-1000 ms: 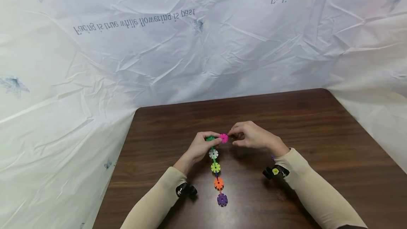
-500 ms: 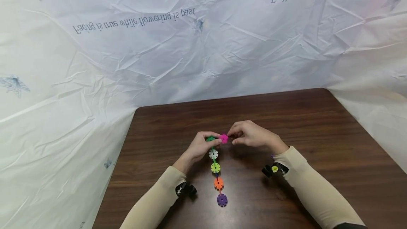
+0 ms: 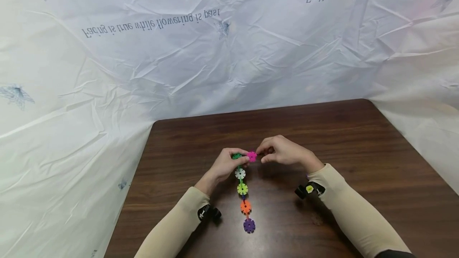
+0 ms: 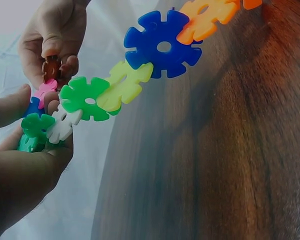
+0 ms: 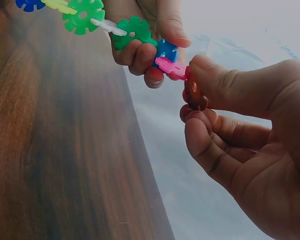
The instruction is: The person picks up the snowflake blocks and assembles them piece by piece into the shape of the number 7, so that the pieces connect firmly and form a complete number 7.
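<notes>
A chain of slotted snowflake discs hangs from my left hand (image 3: 223,166), which pinches it near its end, at a blue disc (image 5: 165,49) and a green disc (image 5: 122,41). A pink disc (image 3: 252,157) sticks out past those fingertips. Between thumb and fingers of my right hand (image 3: 285,151) is a brown disc (image 5: 193,95), its edge against the pink disc; the head view hides it. Lower down the chain come a white disc (image 3: 240,176), a yellow disc (image 3: 242,192), an orange disc (image 3: 246,210) and a purple disc (image 3: 251,229) at the near end.
Both hands are above a dark wood-grain table (image 3: 358,150). A wrinkled white printed sheet (image 3: 233,63) hangs behind it and at the sides. Black wrist cameras sit on both sleeves. A small purple bit (image 3: 307,176) shows beside the right cuff.
Both hands keep nearly the same place and grip. The right hand and forearm shift very slightly left, and the chain's lower end swings a little left.
</notes>
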The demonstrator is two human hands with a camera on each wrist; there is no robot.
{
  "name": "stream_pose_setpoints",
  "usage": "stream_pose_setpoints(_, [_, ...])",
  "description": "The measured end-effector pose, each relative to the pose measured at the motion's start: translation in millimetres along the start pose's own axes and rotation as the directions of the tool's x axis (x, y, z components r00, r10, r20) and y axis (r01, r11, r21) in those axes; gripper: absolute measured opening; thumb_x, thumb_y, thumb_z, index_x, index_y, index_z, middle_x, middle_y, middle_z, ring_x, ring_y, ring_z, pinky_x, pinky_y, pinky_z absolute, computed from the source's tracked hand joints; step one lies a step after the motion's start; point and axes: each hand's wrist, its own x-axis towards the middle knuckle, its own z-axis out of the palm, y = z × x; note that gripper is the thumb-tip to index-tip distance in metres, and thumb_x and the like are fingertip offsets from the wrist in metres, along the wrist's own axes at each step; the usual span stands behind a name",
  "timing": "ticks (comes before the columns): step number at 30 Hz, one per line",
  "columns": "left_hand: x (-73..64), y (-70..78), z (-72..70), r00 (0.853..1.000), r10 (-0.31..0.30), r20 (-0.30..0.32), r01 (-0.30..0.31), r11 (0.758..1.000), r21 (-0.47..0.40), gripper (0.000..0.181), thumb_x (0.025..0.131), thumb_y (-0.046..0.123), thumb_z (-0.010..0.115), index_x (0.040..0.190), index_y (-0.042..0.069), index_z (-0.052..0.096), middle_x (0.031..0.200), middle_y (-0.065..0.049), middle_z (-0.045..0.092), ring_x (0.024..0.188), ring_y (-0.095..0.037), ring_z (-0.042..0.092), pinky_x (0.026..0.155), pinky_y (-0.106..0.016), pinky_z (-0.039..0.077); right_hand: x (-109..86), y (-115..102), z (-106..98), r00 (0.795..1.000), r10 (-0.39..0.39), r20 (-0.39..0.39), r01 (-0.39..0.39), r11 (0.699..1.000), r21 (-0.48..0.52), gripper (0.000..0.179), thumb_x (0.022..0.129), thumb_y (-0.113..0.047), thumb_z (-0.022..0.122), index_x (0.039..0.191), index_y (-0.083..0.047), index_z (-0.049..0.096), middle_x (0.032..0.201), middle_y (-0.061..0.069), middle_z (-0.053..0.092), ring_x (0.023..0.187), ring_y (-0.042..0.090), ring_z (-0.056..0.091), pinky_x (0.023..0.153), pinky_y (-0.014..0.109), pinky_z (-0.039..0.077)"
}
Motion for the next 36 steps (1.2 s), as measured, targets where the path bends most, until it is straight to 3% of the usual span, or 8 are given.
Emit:
stream_pose_setpoints(4, [-1.4, 2.3, 0.6, 1.000, -0.011, -0.010, 0.011, 1.000, 0.010, 0.022, 0.093, 0.003, 0.063, 0.111, -0.010, 0.067, 0.094, -0.020, 0.070, 0.087, -0.032, 0.068, 0.082, -0.048, 0.056, 0.8, -1, 1, 1.000, 0.001, 0.009, -0.001, 1.000, 0.028, 0.023, 0.089, -0.019, 0.072, 0.111, -0.013, 0.071, 0.103, -0.003, 0.067, 0.082, 0.005, 0.060, 0.071, 0.026, 0.053])
stream_pose_setpoints(11, [-2.4, 4.5, 2.8, 1.000, -0.015, -0.027, 0.017, 0.998, 0.058, 0.021, 0.093, 0.003, 0.064, 0.110, -0.008, 0.069, 0.093, -0.020, 0.071, 0.092, -0.044, 0.065, 0.084, -0.055, 0.054, 1.5, 1, 4, 1.000, 0.011, 0.016, -0.012, 0.997, 0.078, 0.020, 0.089, -0.020, 0.072, 0.109, -0.014, 0.072, 0.099, -0.004, 0.068, 0.079, 0.005, 0.059, 0.069, 0.026, 0.053])
stream_pose_setpoints(18, [-2.1, 1.1, 4.6, 0.999, -0.015, -0.030, 0.018, 0.996, 0.089, 0.020, 0.094, 0.005, 0.064, 0.109, -0.007, 0.069, 0.102, -0.037, 0.064, 0.092, -0.045, 0.064, 0.083, -0.052, 0.055, 1.4, 3, 7, 0.999, 0.040, 0.020, -0.042, 0.993, 0.108, 0.020, 0.089, -0.018, 0.072, 0.108, -0.012, 0.072, 0.098, -0.001, 0.070, 0.079, 0.006, 0.060, 0.070, 0.027, 0.053])
stream_pose_setpoints(23, [-2.3, 1.5, 5.8, 0.999, -0.018, -0.046, 0.022, 0.996, 0.088, 0.019, 0.094, 0.006, 0.064, 0.108, -0.006, 0.070, 0.100, -0.034, 0.065, 0.093, -0.047, 0.063, 0.083, -0.053, 0.055, 1.8, 6, 8, 0.998, 0.053, 0.026, -0.056, 0.987, 0.152, 0.021, 0.090, -0.019, 0.071, 0.109, -0.011, 0.072, 0.099, 0.004, 0.071, 0.080, 0.008, 0.062, 0.071, 0.027, 0.054])
stream_pose_setpoints(30, [-3.4, 0.4, 6.5, 0.999, -0.031, -0.045, 0.034, 0.997, 0.065, 0.019, 0.093, 0.005, 0.064, 0.107, -0.008, 0.069, 0.091, -0.020, 0.070, 0.080, -0.022, 0.067, 0.077, -0.040, 0.058, 1.2, 11, 13, 0.995, 0.072, 0.065, -0.086, 0.964, 0.252, 0.021, 0.090, -0.015, 0.070, 0.110, -0.007, 0.072, 0.099, 0.013, 0.071, 0.080, 0.012, 0.063, 0.072, 0.029, 0.055])
stream_pose_setpoints(36, [-1.9, -2.6, 6.2, 0.999, -0.012, -0.045, 0.015, 0.999, 0.048, 0.018, 0.093, 0.003, 0.064, 0.106, -0.009, 0.069, 0.089, -0.019, 0.070, 0.078, -0.019, 0.066, 0.072, -0.032, 0.058, 2.6, 17, 17, 0.994, 0.087, 0.066, -0.103, 0.952, 0.289, 0.020, 0.090, -0.009, 0.069, 0.109, -0.004, 0.072, 0.100, 0.015, 0.071, 0.080, 0.017, 0.064, 0.070, 0.028, 0.055])
